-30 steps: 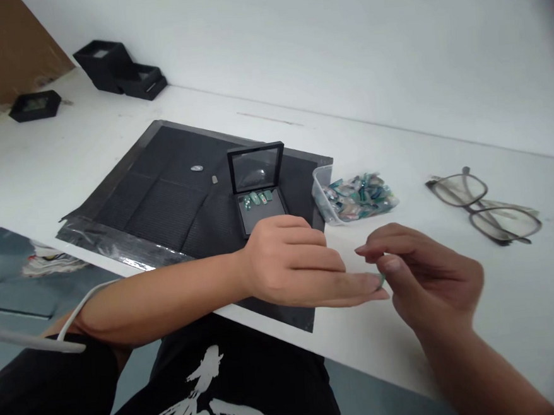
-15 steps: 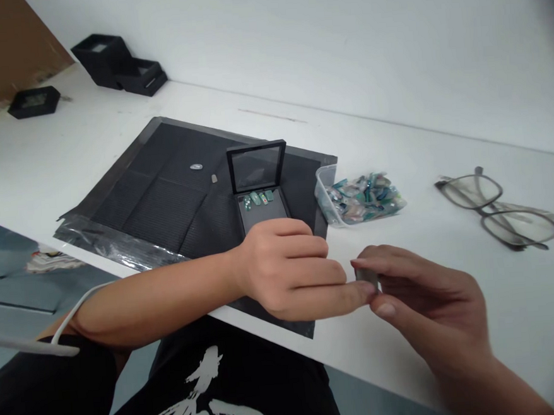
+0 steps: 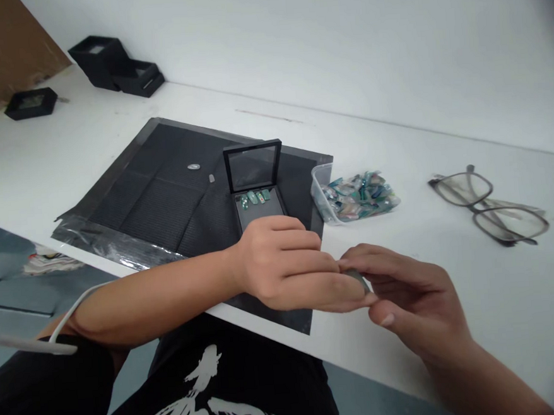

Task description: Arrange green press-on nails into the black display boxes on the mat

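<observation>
My left hand (image 3: 286,273) is closed in a loose fist, its forefinger and thumb side meeting my right hand. A small flat grey-green piece (image 3: 358,279) shows between the hands, partly covered by fingers; its exact kind cannot be made out. My right hand (image 3: 411,293) curls round it, forefinger at its far edge and thumb at its near end. Behind my left hand stands a black display box (image 3: 280,198) with its clear-windowed lid raised. Several green decorated press-on nails (image 3: 252,198) lie in a row inside. My left hand hides the box's front.
A clear plastic tub (image 3: 322,195) holds many press-on nails in film. Eyeglasses (image 3: 488,205) lie farther right. Two small pale pieces, one a shiny oval (image 3: 193,167), rest on the black mat (image 3: 148,197). Black boxes (image 3: 115,67) stand at the back left.
Both hands have shifted slightly left and closer together. The grey-green piece has turned to a slant, and my left forefinger covers more of it. The view has moved a little.
</observation>
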Tool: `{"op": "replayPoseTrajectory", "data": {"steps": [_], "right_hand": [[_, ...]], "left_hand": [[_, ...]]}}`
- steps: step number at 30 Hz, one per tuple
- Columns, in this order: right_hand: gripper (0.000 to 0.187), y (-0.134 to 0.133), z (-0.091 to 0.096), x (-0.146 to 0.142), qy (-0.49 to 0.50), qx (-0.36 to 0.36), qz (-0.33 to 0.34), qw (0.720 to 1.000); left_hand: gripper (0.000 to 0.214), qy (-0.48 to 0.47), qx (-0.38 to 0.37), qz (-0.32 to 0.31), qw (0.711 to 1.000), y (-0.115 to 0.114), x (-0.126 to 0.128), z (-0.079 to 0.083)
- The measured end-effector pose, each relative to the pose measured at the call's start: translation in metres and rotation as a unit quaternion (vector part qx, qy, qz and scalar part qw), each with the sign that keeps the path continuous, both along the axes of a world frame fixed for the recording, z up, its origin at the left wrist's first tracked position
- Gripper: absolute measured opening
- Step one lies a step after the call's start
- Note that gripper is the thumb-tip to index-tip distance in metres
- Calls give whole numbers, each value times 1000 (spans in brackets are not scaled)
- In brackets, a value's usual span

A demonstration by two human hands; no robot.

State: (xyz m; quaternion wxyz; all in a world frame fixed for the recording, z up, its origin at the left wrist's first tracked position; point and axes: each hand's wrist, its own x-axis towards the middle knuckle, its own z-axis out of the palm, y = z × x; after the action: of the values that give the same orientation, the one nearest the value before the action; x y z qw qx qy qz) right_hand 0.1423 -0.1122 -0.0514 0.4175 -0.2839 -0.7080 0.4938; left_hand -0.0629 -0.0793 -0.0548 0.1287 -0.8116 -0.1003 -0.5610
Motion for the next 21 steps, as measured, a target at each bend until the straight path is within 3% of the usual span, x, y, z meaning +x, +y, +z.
{"op": "replayPoseTrajectory", "data": {"steps": [6,11,13,17,21], "right_hand": [[36,-3,1,1,-14,3,-4,1000],[18,-3,1,0,-39,14,-21,999],[19,-3,1,1,-29,10,-16,999],[38,-5,-1,2,1,-15,6,1000],[34,-5,0,2,13,-42,23,999]], "left_hand": [[8,39,-5,-5,999,1,-6,1],[9,38,-5,3,999,6,-6,-4],[10,32,-13,2,999,7,-6,-6],[20,-7,-47,-47,998,5,-6,-5],[24,-26,-68,-90,993,2,-3,-2]]}}
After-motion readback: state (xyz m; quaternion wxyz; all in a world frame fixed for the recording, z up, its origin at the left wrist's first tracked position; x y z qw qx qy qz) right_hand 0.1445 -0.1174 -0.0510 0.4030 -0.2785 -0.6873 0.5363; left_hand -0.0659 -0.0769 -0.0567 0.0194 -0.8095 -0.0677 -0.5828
